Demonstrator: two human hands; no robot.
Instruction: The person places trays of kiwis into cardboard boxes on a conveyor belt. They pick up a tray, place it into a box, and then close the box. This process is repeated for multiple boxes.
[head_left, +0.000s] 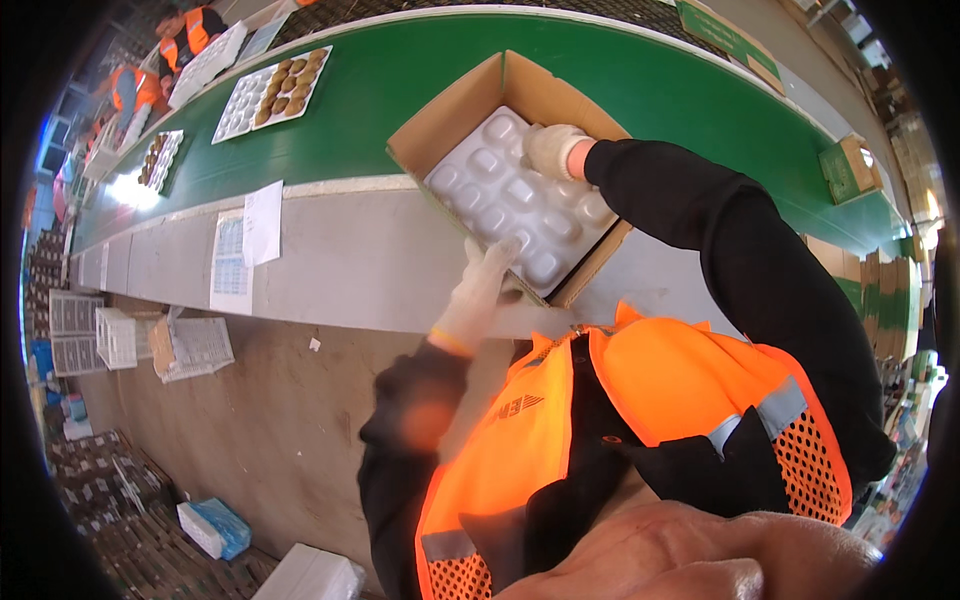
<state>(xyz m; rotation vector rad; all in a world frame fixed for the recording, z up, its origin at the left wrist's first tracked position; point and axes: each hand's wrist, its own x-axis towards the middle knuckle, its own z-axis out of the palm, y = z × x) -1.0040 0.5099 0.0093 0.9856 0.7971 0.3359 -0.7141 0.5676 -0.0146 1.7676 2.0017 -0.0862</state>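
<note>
An open cardboard box (461, 120) sits tilted across the green conveyor belt and the grey ledge before me. Inside it lies a white plastic fruit tray (519, 189) with rounded bumps facing up. My right hand (553, 150), in a pale knit glove, rests on the tray's far right part; its fingers are curled and partly hidden. At the near left wall of the box is my left hand (480, 285), also gloved. It straddles that wall, with fingers over the tray's edge inside. What lies under the tray is hidden.
Farther left on the green belt (352, 112) stand a tray of brown fruit (289, 90), half filled, and a smaller one (159, 161). Paper sheets (244, 247) hang over the grey ledge (352, 255). White crates (195, 349) stand on the floor. Co-workers in orange vests (187, 37) are at the far left.
</note>
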